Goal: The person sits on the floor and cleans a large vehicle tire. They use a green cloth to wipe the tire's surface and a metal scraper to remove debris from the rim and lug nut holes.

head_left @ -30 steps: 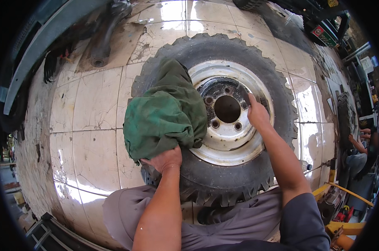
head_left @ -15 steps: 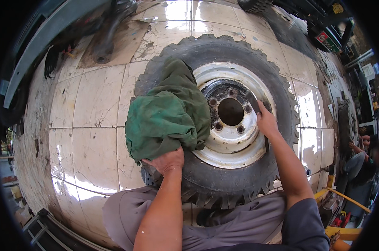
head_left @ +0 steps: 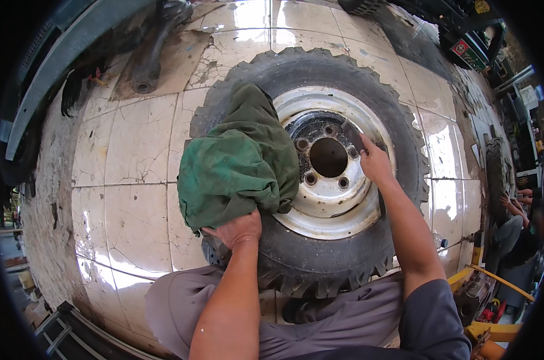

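A chunky-treaded tyre on a worn white wheel rim lies flat in front of me. Black paint, partly worn away, marks the hub around the round centre hole, which is ringed by several bolt holes. My right hand pinches a dark flat strip, its far end lying over the hub's right side. Too little of the strip shows to tell its kind. A bunched green cloth covers the tyre's left side. My left hand is closed at its near edge, fingertips hidden underneath.
White floor tiles surround the wheel. A dark metal arm lies on brown board at far left, beside a black-tailed bird. Yellow metal framing stands near right. Another person crouches by a tyre at far right.
My right hand and the dark strip have shifted slightly left and up across the hub. My left hand stays at the green cloth.
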Demonstrator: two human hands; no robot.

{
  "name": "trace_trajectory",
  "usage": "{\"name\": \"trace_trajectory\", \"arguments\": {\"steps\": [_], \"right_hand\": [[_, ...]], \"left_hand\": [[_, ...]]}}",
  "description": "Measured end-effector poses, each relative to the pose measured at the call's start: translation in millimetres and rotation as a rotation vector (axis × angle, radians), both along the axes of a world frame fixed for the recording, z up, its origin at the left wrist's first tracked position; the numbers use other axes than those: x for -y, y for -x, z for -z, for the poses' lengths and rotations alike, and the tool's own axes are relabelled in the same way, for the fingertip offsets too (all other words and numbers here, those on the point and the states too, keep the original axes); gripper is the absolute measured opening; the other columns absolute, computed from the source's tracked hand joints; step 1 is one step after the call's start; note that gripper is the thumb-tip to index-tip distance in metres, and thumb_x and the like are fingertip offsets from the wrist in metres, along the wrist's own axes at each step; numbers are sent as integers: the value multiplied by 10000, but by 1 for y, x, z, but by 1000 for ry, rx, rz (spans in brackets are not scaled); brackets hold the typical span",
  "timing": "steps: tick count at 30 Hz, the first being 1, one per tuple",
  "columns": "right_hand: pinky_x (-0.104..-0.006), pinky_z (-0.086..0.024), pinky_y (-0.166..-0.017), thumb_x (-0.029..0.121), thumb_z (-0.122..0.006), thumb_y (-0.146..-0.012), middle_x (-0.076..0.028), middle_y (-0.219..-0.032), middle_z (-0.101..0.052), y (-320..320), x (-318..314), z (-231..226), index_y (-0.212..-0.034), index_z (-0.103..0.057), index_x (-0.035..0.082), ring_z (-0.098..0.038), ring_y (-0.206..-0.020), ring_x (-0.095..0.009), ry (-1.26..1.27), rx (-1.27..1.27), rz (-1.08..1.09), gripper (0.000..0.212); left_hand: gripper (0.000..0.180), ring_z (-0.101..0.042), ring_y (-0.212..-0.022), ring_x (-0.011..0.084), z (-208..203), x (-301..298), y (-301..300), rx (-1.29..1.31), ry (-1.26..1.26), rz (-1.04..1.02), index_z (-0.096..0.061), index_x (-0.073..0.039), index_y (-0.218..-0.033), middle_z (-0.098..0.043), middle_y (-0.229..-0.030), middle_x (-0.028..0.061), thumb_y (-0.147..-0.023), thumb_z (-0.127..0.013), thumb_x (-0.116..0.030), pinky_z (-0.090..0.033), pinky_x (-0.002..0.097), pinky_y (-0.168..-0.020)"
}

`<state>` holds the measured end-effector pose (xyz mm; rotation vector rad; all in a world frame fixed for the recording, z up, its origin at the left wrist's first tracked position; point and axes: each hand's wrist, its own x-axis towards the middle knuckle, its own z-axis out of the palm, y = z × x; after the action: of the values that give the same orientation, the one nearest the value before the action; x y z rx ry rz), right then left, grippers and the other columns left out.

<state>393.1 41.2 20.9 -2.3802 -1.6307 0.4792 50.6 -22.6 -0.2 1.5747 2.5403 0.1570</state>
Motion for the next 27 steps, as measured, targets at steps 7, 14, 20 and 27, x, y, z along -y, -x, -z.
{"name": "trace_trajectory", "arguments": {"steps": [7,14,20,27], "right_hand": [[-401,-521,-641,174,-523,-922,-196,-887,-687,-27,23,-22,-1437,-462,73,-658,-678,-271,52,-398,218,528],[-322,-419,-434,253,-573,-942,-125,-764,-641,-6,31,-37,-1414,-510,83,-497,-429,-141,277,-475,49,505],[-370,-464,-978,294,-573,-926,-238,-1225,-639,-21,7,-13,-1380,-549,129,-635,-1135,-331,198,-218,-55,484],[-387,-457,-988,291,-549,-900,-243,-1202,-642,-32,-1,-17,-1381,-549,140,-631,-1119,-360,221,-163,-163,504]], "left_hand": [[693,-297,-1448,338,-5,-1,-4,19,17,-8,-415,-225,-1476,-361,-1560,81,-861,-491,-535,-117,672,-1131],[680,-299,-1447,342,-2,-2,-3,13,16,-11,-417,-225,-1476,-359,-1562,83,-871,-479,-529,-115,685,-1127],[672,-299,-1447,346,-2,-1,-5,22,25,-10,-420,-230,-1473,-363,-1559,89,-875,-472,-531,-107,686,-1127],[666,-304,-1443,347,5,1,-1,-12,-41,6,-439,-218,-1460,-373,-1551,96,-869,-490,-520,-124,668,-1130]]}}
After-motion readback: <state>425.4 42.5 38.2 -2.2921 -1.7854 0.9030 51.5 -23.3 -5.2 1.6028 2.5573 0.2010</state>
